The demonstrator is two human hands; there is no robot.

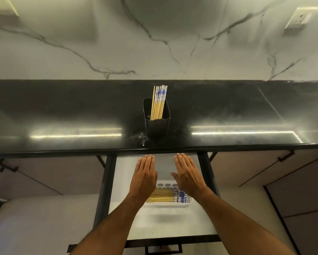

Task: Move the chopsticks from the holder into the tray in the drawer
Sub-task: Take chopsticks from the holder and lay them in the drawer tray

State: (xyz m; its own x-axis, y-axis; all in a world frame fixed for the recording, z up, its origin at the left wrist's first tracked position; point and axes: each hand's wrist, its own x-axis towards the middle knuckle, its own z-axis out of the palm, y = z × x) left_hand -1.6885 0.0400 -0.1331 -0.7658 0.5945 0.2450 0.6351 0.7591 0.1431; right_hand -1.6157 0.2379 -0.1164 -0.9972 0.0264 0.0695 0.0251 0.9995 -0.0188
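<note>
Left hand: my left hand (145,173) is flat, palm down, fingers straight and together, holding nothing; it hovers over the open drawer just short of the counter's front edge.
Right hand: my right hand (188,173) mirrors it, flat and empty, thumb toward the gap between the two hands.
Tray: the white tray (165,205) sits in the drawer (121,173) under my wrists, nearer the drawer's front than its back; a batch of chopsticks (165,196) already lies in it crosswise, patterned ends to the right.
Holder: the black holder (157,126) stands upright on the counter (62,111), near its front edge and straight beyond the drawer.
Chopsticks left: a bundle (159,102) leans in the holder, blue-and-white ends up, plain yellow shafts going down inside.
Handling, as I judge it: light, stiff, thin sticks, probably smooth and prone to sliding past each other or fanning out if pinched loosely.
Where to grip: I would close around the whole bundle on the yellow shafts just above the holder's rim, lifting straight up so the light holder does not tip.
Risk: a stray stick could slip free and roll on the glossy counter.
Progress: about half moved, I reckon.
</note>
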